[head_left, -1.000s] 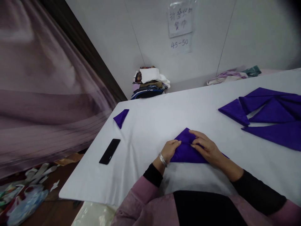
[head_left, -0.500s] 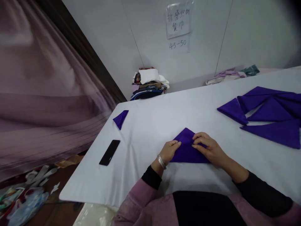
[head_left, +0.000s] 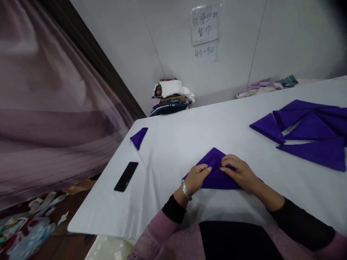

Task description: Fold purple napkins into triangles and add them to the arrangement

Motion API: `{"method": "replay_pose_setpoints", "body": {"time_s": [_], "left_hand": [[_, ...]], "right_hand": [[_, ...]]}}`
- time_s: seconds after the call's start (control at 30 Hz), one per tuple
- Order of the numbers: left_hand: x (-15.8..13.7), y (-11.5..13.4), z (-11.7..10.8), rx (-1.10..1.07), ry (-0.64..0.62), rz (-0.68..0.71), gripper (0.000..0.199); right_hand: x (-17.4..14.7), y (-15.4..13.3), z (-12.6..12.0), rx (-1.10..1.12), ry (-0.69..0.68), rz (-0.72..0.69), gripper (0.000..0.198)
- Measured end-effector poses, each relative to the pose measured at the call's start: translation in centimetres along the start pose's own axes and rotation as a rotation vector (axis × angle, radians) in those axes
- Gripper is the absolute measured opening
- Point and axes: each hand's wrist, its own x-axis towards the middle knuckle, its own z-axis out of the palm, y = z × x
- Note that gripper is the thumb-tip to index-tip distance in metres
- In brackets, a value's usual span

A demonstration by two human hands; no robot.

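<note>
A purple cloth napkin (head_left: 221, 181), folded to a broad triangle, lies on the white-covered table (head_left: 168, 155) in front of me. Its peak points away from me, and its side corners show past both hands. My left hand (head_left: 197, 177) is closed in a pinch on the cloth left of its middle, thumb on top. My right hand (head_left: 240, 172) pinches the cloth just right of there, with thumb and fingertips close together. The two sets of fingertips are a short gap apart. Part of the napkin is hidden under the hands.
Several folded purple napkins (head_left: 314, 126) lie at the right. A small folded purple napkin (head_left: 139, 138) and a black phone (head_left: 126, 176) rest at the left. Behind the table's far edge stands a stack of clothes (head_left: 170, 97). A curtain (head_left: 59, 119) hangs at the left.
My left hand has moved slightly right, toward my right hand. My right hand has shifted a little left. The napkin's side corners now show beyond the hands.
</note>
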Motion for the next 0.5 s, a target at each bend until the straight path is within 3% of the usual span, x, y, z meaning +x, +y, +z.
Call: {"method": "replay_pose_setpoints", "body": {"time_s": [0.27,0.5], "left_hand": [[-0.5,0.68,0.36,-0.061,-0.098,0.058,0.032],[-0.56,0.77,0.36,-0.034,-0.087,0.089,0.027]], "right_hand": [[-0.11,0.18,0.17,0.01,0.032,-0.012,0.007],[-0.18,0.33,0.29,0.043,0.026,-0.007,0.006]]}}
